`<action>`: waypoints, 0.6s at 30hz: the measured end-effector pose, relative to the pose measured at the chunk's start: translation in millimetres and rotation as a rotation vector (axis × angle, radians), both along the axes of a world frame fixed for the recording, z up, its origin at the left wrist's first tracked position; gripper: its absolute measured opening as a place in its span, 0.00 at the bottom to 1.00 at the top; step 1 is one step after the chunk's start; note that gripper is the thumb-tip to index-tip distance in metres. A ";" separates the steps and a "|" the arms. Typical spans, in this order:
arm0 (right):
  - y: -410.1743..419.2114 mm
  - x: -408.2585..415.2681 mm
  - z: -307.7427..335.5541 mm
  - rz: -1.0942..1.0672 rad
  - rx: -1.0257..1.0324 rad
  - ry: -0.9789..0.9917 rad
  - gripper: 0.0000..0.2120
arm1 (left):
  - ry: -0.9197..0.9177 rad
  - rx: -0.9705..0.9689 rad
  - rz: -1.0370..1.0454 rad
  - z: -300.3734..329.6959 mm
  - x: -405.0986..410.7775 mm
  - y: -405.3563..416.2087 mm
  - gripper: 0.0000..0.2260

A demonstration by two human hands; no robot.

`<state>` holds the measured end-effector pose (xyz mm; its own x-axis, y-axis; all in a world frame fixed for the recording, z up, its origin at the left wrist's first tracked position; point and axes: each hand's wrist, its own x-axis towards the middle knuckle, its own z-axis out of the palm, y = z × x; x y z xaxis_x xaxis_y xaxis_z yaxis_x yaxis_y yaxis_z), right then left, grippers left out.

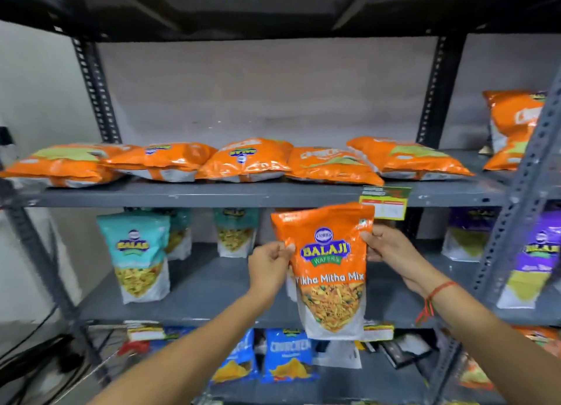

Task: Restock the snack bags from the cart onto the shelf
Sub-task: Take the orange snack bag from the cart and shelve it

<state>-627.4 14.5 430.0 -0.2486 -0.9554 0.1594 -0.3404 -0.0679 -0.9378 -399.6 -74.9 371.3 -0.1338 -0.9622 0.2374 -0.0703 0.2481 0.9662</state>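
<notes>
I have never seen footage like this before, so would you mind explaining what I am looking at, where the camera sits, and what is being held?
There is no machine here. The single picture comes from a camera worn on a person's head, looking forward and down at a grey metal shelf rack. The left hand and right hand together hold an upright orange Tikha Mitha Mix bag by its sides. Similar orange bags lie flat on the shelf above; teal bags stand on the middle shelf and blue bags below.
</notes>
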 end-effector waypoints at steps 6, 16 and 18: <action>-13.6 -112.4 -48.5 -0.133 0.104 0.021 0.10 | -0.064 0.055 -0.028 -43.8 -116.3 -11.2 0.21; -71.9 -222.3 -95.8 -0.299 0.089 -0.034 0.10 | -0.149 0.085 -0.065 -76.4 -229.7 -63.7 0.17; -79.4 -228.8 -101.3 -0.306 0.091 -0.041 0.10 | -0.175 0.080 -0.053 -77.9 -238.6 -69.2 0.14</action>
<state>-856.2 -64.9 328.8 -0.5312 -0.8451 0.0607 -0.2943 0.1169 -0.9486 -638.2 -144.1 293.4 -0.2173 -0.9675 0.1295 -0.2278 0.1792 0.9571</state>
